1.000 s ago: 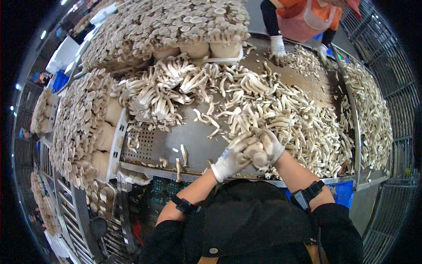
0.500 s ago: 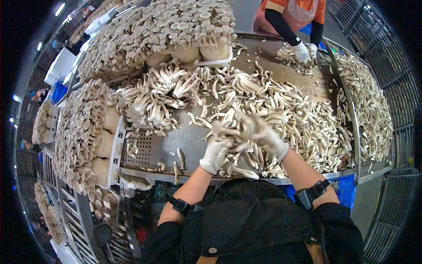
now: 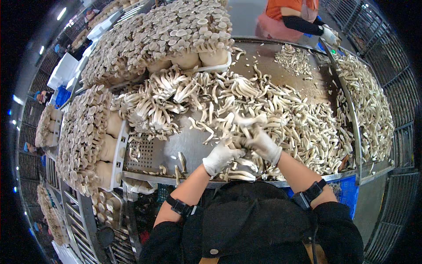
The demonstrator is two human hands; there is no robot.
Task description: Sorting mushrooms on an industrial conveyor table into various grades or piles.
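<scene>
My left hand (image 3: 223, 157), in a white glove, is closed around mushrooms (image 3: 227, 140) near the front edge of the metal table (image 3: 187, 143). Close beside it, my gloved right hand (image 3: 265, 147) has its fingers curled round mushroom stems (image 3: 249, 119), partly smeared by motion. Where the two hands meet, the fingertips are partly hidden. Loose long-stemmed mushrooms (image 3: 307, 136) lie in a thick layer beneath and to the right. Bundles still joined at the base (image 3: 154, 99) are heaped to the left, beyond my left hand. Several single mushrooms (image 3: 182, 162) lie by the front edge.
Blocks of growing mushrooms (image 3: 176, 33) stand in white trays (image 3: 118, 154) at the left and far left. A metal divider (image 3: 347, 101) separates a second heap (image 3: 365, 110) on the right. Across the table, a co-worker in orange (image 3: 290, 15) stands beside small scraps (image 3: 293, 59).
My hands have drawn slightly nearer each other, and mushrooms between them have shifted. The co-worker's gloved hands have moved from the scraps up and right, past the table's far corner.
</scene>
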